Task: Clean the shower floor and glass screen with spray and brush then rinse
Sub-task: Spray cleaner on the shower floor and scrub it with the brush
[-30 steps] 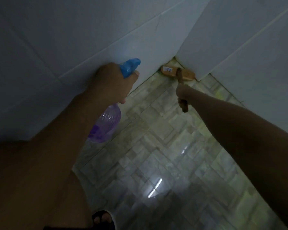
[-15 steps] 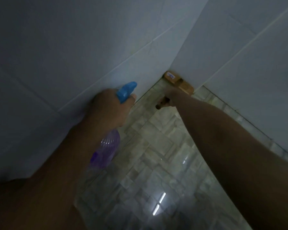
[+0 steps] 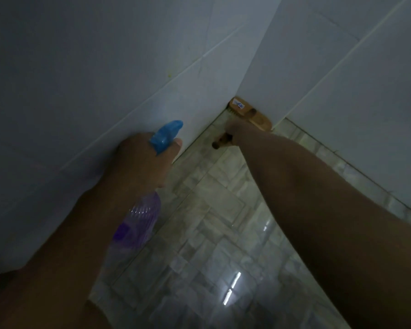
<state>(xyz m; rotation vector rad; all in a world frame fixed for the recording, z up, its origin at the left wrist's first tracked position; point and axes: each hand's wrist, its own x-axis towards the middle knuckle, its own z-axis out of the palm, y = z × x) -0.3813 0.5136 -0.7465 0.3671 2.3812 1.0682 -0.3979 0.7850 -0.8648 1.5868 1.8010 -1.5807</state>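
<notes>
Fingers [image 3: 231,129] gripping wooden brush [image 3: 256,118], ribbed translucent spray bottle [image 3: 141,219]

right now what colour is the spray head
The spray head is blue, seen in the head view.

Dim bluish light, glare streaks on wet floor [image 3: 233,284], soft blur

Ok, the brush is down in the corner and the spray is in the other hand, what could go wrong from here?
The floor gleams, probably wet: leaning in this far could cost footing. The brush sits tight where the walls meet, so the right hand on its handle may scrape against them. The left hand grips the spray bottle close to the walls; a squeeze might mist back.
</notes>
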